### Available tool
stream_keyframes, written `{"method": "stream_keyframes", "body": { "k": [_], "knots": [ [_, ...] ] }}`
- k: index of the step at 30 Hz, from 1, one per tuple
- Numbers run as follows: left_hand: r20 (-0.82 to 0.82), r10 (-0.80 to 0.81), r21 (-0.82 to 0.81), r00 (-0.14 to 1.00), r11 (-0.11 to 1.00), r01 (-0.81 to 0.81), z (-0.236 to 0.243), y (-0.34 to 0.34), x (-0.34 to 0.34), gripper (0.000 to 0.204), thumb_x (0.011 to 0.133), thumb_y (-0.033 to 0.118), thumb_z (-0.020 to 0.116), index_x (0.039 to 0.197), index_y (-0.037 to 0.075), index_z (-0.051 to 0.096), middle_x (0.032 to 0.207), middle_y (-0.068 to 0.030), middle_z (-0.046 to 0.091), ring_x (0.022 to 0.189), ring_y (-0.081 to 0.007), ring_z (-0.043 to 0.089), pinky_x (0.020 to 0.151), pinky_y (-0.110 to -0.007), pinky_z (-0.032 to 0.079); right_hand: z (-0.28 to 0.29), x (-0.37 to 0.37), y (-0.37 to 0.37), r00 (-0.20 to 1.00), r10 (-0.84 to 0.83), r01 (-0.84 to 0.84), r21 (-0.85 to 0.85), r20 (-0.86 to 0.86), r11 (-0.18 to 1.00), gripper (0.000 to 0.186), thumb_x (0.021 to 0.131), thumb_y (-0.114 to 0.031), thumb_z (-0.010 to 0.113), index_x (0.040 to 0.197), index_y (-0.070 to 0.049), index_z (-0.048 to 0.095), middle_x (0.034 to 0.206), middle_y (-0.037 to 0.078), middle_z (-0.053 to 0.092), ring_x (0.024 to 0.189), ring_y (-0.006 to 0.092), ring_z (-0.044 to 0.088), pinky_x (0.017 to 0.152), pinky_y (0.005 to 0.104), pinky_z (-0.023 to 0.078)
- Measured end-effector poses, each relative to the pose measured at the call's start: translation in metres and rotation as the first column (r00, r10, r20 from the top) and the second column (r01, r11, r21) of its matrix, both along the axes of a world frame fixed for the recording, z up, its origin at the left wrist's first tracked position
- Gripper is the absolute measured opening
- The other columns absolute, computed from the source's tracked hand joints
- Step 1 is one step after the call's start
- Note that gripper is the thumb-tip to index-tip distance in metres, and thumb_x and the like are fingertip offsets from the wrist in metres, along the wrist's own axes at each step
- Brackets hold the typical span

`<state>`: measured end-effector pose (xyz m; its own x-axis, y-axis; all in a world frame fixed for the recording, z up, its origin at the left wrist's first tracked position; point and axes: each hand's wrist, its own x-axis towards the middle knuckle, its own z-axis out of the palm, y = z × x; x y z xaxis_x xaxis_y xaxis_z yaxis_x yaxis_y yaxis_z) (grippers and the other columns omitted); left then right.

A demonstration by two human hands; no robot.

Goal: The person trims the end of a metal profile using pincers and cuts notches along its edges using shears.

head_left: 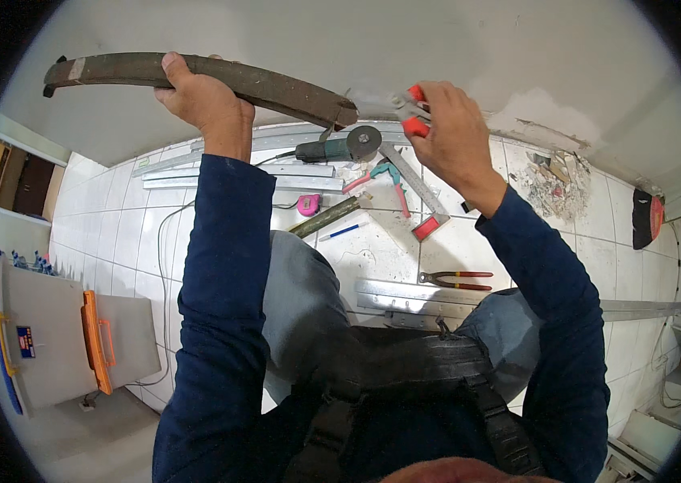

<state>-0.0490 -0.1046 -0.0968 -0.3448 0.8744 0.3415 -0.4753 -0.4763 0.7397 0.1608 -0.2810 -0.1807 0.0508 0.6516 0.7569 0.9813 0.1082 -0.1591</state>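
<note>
My left hand point(210, 101) is closed around a long, dull brown bar point(276, 84), raised in front of the wall. The bar has a pale band near its left end and a small black piece at the tip. At its right end something thin sticks out; its material is hard to tell. Beyond that end, my right hand point(455, 137) grips a grey-headed hand tool with red grips point(415, 127), apparently pliers. The fingers partly cover it. Below on the tiles lie an angle grinder point(332, 150) and a try square point(414, 181), with teal-and-pink pliers point(386, 173) between them.
Metal channels point(235, 179), a pink tape measure point(308, 204), a blue pen point(343, 232) and pincers point(455, 280) lie on the tiles. Rubble point(554, 181) is heaped by the wall at right. Grey bins point(58, 330) stand at left near a cable point(165, 266).
</note>
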Motion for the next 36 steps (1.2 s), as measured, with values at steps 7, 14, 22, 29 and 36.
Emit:
{"method": "stream_keyframes", "body": {
  "k": [7,14,22,29,36],
  "knots": [
    [0.003,-0.06,0.065,0.998,0.996,0.06,0.001,-0.005,0.0,0.075,0.098,0.036,0.053,0.15,-0.006,0.017,0.128,-0.0222,0.051,0.101,-0.0301,0.064,0.079,-0.042,0.06,-0.02,0.0,0.003,0.995,0.064,-0.067,-0.042,-0.073,0.997,0.044,0.079,-0.015,0.077,0.115,-0.006,0.055,0.101,0.015,0.06,0.095,0.0351,0.06,0.082,0.0441,0.048],
    [0.029,-0.031,0.002,0.999,1.0,0.031,0.002,-0.007,0.0,0.078,0.099,0.039,0.055,0.149,-0.006,0.017,0.14,-0.0245,0.042,0.121,-0.0328,0.054,0.097,-0.045,0.053,-0.031,-0.005,0.005,0.928,0.078,-0.095,-0.027,-0.365,0.995,0.047,0.075,-0.011,0.077,0.116,-0.004,0.055,0.103,0.017,0.059,0.098,0.0368,0.059,0.086,0.0458,0.047],
    [-0.08,0.195,0.592,0.978,0.799,-0.111,0.005,0.005,-0.002,0.059,0.099,0.032,0.059,0.139,-0.004,0.034,0.123,-0.0167,0.051,0.108,-0.0258,0.055,0.098,-0.037,0.045,-0.021,0.0,0.0,0.992,0.105,-0.116,-0.164,-0.075,0.98,0.047,0.073,-0.008,0.077,0.115,-0.005,0.057,0.105,0.015,0.061,0.097,0.037,0.059,0.085,0.0452,0.048],
    [-0.215,-0.111,0.336,0.97,0.924,0.18,0.013,-0.027,0.013,0.028,0.092,0.013,0.074,0.113,0.002,0.058,0.09,0.0006,0.057,0.078,-0.0086,0.055,0.068,-0.022,0.045,0.016,-0.01,-0.008,0.981,0.071,-0.091,-0.105,-0.18,0.99,0.044,0.074,-0.009,0.078,0.115,-0.007,0.061,0.099,0.015,0.067,0.089,0.0324,0.069,0.077,0.0386,0.056],
    [-0.252,0.057,0.521,0.966,0.849,0.086,0.016,-0.038,0.026,0.027,0.092,0.011,0.074,0.112,0.001,0.059,0.092,0.0008,0.06,0.081,-0.0071,0.054,0.072,-0.021,0.045,0.004,-0.007,-0.007,0.953,0.152,-0.114,0.155,-0.263,0.981,0.041,0.077,-0.014,0.079,0.113,-0.009,0.061,0.099,0.012,0.068,0.089,0.0322,0.07,0.077,0.0402,0.056]
  ]
}}
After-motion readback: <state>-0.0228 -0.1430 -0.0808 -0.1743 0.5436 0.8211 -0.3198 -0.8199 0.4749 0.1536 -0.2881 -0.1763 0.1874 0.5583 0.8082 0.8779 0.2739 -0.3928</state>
